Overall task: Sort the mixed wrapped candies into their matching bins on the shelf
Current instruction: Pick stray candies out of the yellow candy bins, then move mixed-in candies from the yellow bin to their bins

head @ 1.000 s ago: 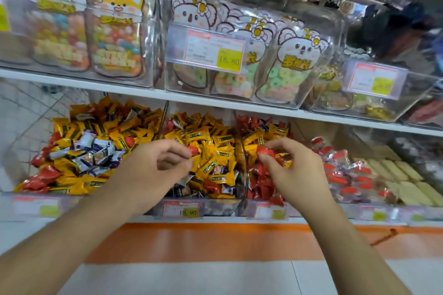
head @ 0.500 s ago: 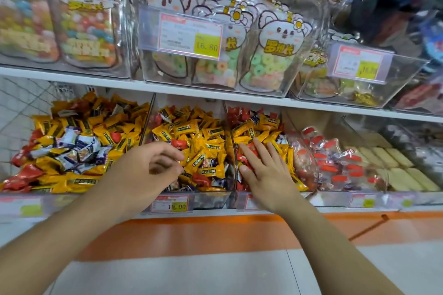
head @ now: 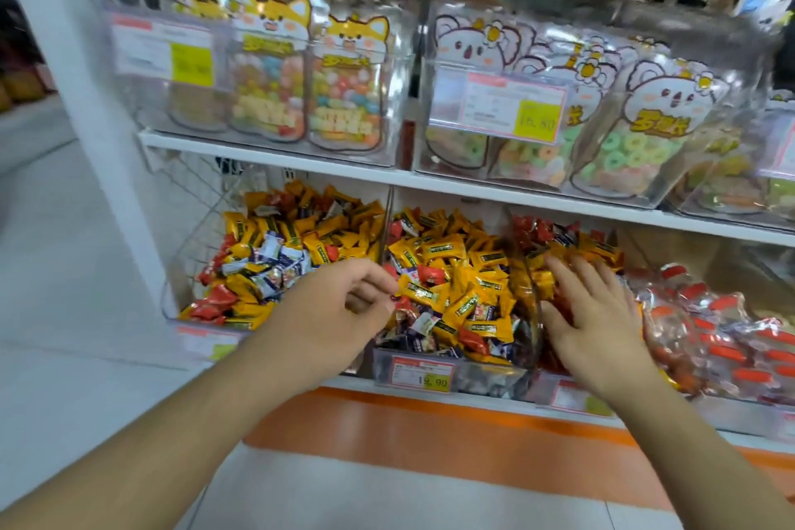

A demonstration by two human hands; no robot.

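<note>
1. On the lower shelf three clear bins sit side by side: the left bin holds yellow, red and white-blue wrapped candies; the middle bin holds mostly yellow ones over dark-wrapped ones; the right bin holds red and yellow.
2. Bags of red-capped sweets lie farther right.
3. A yellow wrapped candy lies over the middle bin, its long axis running left-right, tilted down to the right.
4. The left hand has curled fingers; thumb and forefinger pinch that candy's left end.
5. The right hand lies flat, fingers spread, pressing on the right bin's candies.
</note>
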